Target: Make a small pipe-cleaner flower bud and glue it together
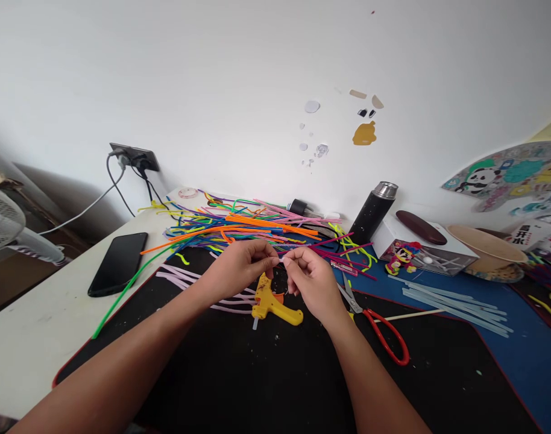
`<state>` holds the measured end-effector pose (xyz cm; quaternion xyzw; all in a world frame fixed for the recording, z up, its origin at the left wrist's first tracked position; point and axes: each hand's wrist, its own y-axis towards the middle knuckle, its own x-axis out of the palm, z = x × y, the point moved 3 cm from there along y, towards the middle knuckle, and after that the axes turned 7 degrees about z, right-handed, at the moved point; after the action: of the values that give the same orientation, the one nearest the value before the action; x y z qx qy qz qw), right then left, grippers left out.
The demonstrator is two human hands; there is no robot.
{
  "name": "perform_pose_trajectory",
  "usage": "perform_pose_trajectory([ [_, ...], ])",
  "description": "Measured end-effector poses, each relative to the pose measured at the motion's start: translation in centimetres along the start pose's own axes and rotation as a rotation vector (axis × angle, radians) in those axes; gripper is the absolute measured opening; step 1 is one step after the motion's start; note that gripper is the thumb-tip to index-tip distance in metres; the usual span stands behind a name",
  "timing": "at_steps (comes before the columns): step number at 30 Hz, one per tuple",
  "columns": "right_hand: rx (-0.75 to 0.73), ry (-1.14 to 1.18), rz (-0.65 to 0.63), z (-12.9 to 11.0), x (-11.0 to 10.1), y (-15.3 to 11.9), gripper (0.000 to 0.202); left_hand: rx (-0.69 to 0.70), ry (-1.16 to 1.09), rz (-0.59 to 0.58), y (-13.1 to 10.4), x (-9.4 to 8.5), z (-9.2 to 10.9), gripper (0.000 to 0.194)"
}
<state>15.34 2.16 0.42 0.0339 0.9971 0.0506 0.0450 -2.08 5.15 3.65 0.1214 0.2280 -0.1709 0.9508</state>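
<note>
My left hand point(246, 265) and my right hand point(312, 283) meet above the black mat, thumbs and forefingers pinched. Between the fingertips shows a tiny length of a pale pipe cleaner point(281, 260); most of it is hidden by the fingers. Just below the hands lies a yellow glue gun point(275, 306), a clear glue stick poking out of its rear. Several pale lilac pipe cleaners point(232, 308) lie partly under my left wrist and the glue gun. Right of my right hand, scissors with red handles point(384, 337) rest partly open on the mat.
Behind the hands spreads a heap of coloured pipe cleaners point(257, 223). A black phone point(119, 264) lies at left. At right stand a black thermos flask point(374, 212), a tissue box point(420, 241) and a small figurine point(402, 258), with several glue sticks point(456, 306) in front.
</note>
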Motion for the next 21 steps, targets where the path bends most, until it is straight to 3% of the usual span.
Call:
perform_pose_trajectory([
  [11, -0.102, -0.252, 0.002, -0.06, 0.1, -0.28, 0.009, 0.088, 0.236, 0.059, 0.38, -0.85, -0.44, 0.021],
  [16, -0.157, -0.356, -0.018, -0.02, 0.06, -0.35, 0.008, 0.333, 0.469, 0.075, 0.29, -0.74, -0.42, 0.023],
  [21, -0.293, -0.532, -0.013, 0.12, 0.23, -0.22, 0.008, 0.578, 0.728, -0.009, -0.05, -0.27, -0.17, 0.023],
])
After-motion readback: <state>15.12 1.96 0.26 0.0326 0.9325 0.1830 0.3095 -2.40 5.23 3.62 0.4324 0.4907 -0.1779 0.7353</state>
